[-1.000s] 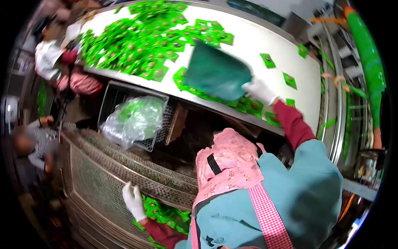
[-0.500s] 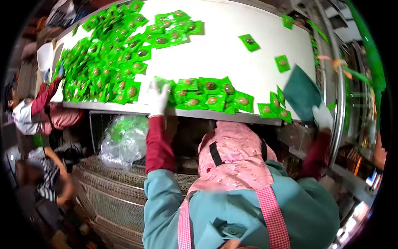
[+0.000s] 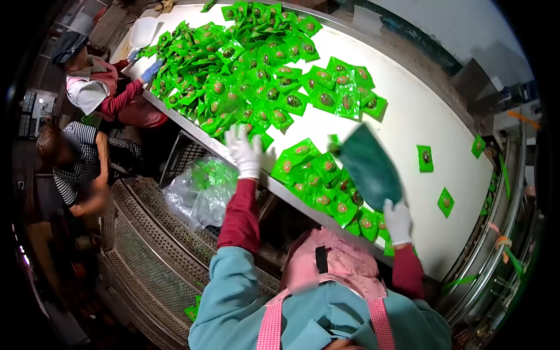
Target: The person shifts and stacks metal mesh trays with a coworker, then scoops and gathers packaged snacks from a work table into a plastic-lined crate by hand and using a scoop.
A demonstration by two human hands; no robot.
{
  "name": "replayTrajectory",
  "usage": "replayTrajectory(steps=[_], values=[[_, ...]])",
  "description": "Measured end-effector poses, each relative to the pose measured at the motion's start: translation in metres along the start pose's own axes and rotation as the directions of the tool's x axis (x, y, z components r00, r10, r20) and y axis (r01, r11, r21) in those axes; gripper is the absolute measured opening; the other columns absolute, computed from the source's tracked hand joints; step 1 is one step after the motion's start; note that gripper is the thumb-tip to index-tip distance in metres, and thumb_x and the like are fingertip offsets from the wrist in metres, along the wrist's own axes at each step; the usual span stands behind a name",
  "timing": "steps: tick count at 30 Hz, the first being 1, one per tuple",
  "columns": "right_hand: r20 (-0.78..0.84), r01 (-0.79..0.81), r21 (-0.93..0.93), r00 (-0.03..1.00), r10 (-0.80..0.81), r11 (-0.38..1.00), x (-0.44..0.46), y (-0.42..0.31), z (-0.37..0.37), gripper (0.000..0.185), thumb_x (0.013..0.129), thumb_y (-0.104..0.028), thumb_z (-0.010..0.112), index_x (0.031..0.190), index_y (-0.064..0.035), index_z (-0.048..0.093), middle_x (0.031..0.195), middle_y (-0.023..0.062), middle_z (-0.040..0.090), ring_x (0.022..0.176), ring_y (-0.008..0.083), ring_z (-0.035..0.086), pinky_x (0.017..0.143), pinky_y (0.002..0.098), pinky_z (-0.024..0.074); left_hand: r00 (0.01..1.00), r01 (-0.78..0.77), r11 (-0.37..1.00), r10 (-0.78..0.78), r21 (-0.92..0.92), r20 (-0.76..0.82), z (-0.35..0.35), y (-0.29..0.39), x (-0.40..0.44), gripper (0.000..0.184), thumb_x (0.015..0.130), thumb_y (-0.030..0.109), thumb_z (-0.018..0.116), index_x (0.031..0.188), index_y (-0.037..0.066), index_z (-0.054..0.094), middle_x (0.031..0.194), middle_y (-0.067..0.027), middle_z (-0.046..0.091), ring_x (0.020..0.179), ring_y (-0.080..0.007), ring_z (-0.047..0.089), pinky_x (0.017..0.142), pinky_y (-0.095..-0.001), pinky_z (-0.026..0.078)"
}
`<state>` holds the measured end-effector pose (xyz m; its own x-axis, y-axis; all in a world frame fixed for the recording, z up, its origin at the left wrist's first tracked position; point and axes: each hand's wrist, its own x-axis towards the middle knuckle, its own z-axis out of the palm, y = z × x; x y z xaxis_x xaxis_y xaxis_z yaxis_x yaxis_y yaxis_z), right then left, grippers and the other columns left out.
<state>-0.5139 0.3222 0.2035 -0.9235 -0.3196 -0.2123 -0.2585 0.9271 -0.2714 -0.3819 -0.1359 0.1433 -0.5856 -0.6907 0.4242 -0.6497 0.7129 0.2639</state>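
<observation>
My left hand (image 3: 245, 153), in a white glove, has its fingers spread at the table's near edge. Its fingertips are beside the lower edge of a big pile of green packets (image 3: 233, 81), each with a dark or reddish round printed or showing in the middle. My right hand (image 3: 398, 223), gloved in white too, grips the lower end of a dark green flat sheet (image 3: 368, 166). The sheet is tilted over the table, its far end near a smaller group of green packets (image 3: 318, 175) lying between my hands along the near edge.
The white tabletop (image 3: 402, 111) has a few single packets at right. Metal rails (image 3: 490, 256) run along its right end. At left, a co-worker's blue-gloved hand (image 3: 153, 70) is at the pile, near a white scoop (image 3: 143, 32). A clear plastic bag (image 3: 201, 189) and perforated metal crates (image 3: 146, 251) are below.
The view has turned. My right hand has carried the dark green sheet leftward to the near group of packets. My left hand has moved left from that group to the large pile.
</observation>
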Motion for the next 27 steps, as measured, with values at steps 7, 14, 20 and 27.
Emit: replayTrajectory(steps=[7,14,20,27], values=[[-0.348,0.203,0.106,0.925,-0.154,0.973,0.213,-0.035,0.003,0.056,0.090,-0.034,0.052,0.132,0.0023,0.044,0.077,0.0241,0.065,0.069,0.0434,0.062,0.066,0.0506,0.0496,0.985,0.171,0.981,-0.170,0.091,-0.024,0.027,-0.099,0.070,0.070,0.088,0.040,0.062,0.138,-0.002,0.039,0.141,-0.0249,0.039,0.132,-0.0400,0.035,0.111,-0.0445,0.030],[-0.228,0.070,0.439,0.973,0.036,0.896,0.421,-0.138,-0.029,0.057,0.083,-0.029,0.052,0.132,-0.0036,0.041,0.092,0.0294,0.065,0.078,0.0414,0.065,0.070,0.0477,0.0512,0.975,0.222,0.947,-0.214,-0.231,0.059,0.055,-0.130,0.137,0.067,0.091,0.036,0.059,0.138,-0.005,0.037,0.141,-0.0268,0.039,0.133,-0.0376,0.036,0.112,-0.0396,0.028],[-0.219,0.249,0.560,0.964,-0.149,0.790,0.506,-0.298,0.014,0.044,0.080,-0.026,0.055,0.120,-0.0065,0.051,0.072,0.0177,0.064,0.046,0.0237,0.060,0.045,0.0364,0.0488,0.893,0.422,0.846,-0.326,-0.325,0.311,0.053,-0.135,0.198,0.073,0.087,0.049,0.059,0.139,0.001,0.041,0.141,-0.0202,0.045,0.131,-0.0319,0.043,0.108,-0.0357,0.034],[0.032,0.139,0.726,0.971,-0.235,0.674,0.457,-0.329,0.039,0.038,0.084,-0.016,0.052,0.118,-0.0047,0.042,0.055,0.0067,0.052,0.037,0.0163,0.049,0.034,0.0330,0.0400,0.934,0.275,0.845,-0.121,-0.460,0.336,0.080,-0.133,0.244,0.071,0.086,0.054,0.057,0.139,0.009,0.046,0.136,-0.0185,0.052,0.126,-0.0320,0.050,0.104,-0.0358,0.038]])
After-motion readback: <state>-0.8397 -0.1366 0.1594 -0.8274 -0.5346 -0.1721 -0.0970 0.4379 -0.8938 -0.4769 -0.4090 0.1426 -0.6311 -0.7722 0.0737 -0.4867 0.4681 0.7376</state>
